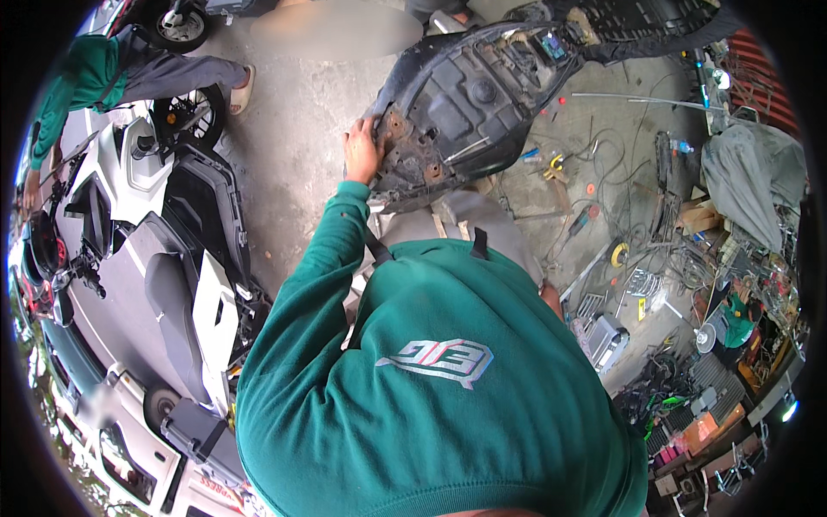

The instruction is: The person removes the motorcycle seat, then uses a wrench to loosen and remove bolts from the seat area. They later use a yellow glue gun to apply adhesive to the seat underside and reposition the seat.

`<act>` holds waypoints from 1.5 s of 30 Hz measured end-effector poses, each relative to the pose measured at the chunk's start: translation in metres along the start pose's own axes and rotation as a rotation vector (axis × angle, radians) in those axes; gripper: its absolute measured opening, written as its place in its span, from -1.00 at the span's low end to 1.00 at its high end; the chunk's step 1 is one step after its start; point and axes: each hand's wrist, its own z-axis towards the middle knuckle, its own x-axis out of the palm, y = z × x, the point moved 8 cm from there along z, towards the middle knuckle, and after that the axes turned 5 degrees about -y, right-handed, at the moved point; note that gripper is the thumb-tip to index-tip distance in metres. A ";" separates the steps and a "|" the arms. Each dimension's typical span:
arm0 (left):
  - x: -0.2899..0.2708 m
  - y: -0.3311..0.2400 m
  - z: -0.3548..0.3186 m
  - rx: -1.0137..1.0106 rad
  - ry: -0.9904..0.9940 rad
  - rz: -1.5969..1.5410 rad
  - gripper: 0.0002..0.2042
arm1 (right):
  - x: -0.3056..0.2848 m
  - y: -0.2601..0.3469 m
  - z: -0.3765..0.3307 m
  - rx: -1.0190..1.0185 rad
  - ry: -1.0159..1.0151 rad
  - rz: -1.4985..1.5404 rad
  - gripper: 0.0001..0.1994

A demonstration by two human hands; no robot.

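My left hand [363,152] reaches forward from a green sleeve and grips the near left edge of a large black plastic scooter part [469,103]. The part lies underside up, with moulded ribs and rusty metal brackets by my fingers. It rests over my lap and on the concrete floor ahead of me. My own green sweatshirt fills the lower middle of the view. My right hand is hidden; only a small patch of skin shows at the sweatshirt's right edge.
A white and black scooter [146,181] stands close on my left. Another person in a green top and grey trousers [103,77] is at the upper left. Tools, wires, a yellow roll [618,254], a grey metal box [607,338] and a grey cloth [749,177] crowd the floor to my right.
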 end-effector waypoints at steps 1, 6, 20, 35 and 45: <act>-0.002 -0.001 0.000 -0.006 0.003 0.003 -0.57 | -0.005 -0.033 0.002 0.088 0.010 -0.013 -0.50; -0.006 -0.002 0.000 -0.108 0.038 0.050 -0.43 | -0.010 -0.033 -0.006 0.105 0.025 -0.246 -0.44; 0.041 0.032 0.020 -0.180 0.324 0.140 -0.09 | 0.125 0.273 -0.134 -0.764 0.164 -0.311 -0.49; 0.021 0.018 0.010 -0.062 0.160 -0.053 -0.17 | 0.086 0.126 -0.085 -0.434 0.061 -0.237 -0.46; 0.016 -0.002 0.011 0.127 0.078 -0.061 -0.43 | 0.081 0.100 -0.102 -0.457 -0.020 -0.258 -0.45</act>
